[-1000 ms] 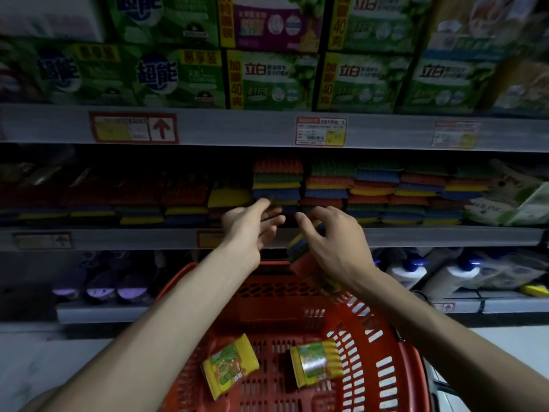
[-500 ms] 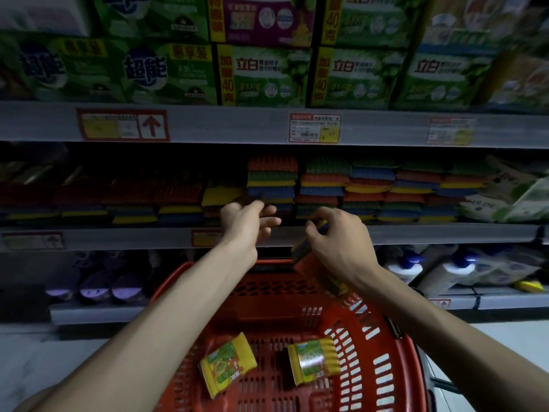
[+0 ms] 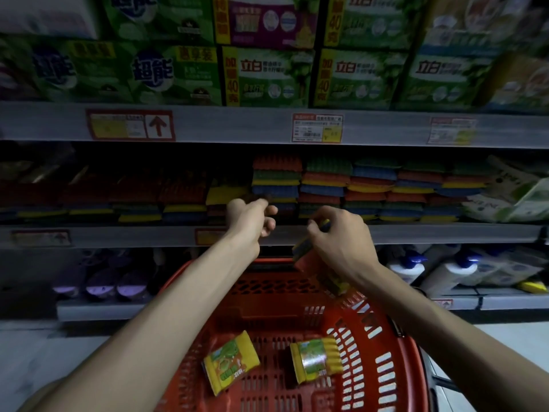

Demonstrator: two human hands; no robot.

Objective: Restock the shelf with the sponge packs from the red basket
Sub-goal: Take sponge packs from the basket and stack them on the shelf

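While the right hand (image 3: 341, 239) grips one sponge pack (image 3: 302, 248) in curled fingers just before the shelf's front edge (image 3: 118, 236), over the red basket's far rim (image 3: 267, 261), the left hand (image 3: 251, 217) hovers at that edge, fingers loosely curled, holding nothing. Two packs lie on the basket floor: left pack (image 3: 230, 361), right pack (image 3: 315, 359). Stacked sponges (image 3: 276, 179) occupy the shelf.

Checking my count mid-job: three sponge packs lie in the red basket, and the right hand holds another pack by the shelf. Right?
No. The head view shows two sponge packs in the red basket, not three. The right hand does hold another pack by the shelf.
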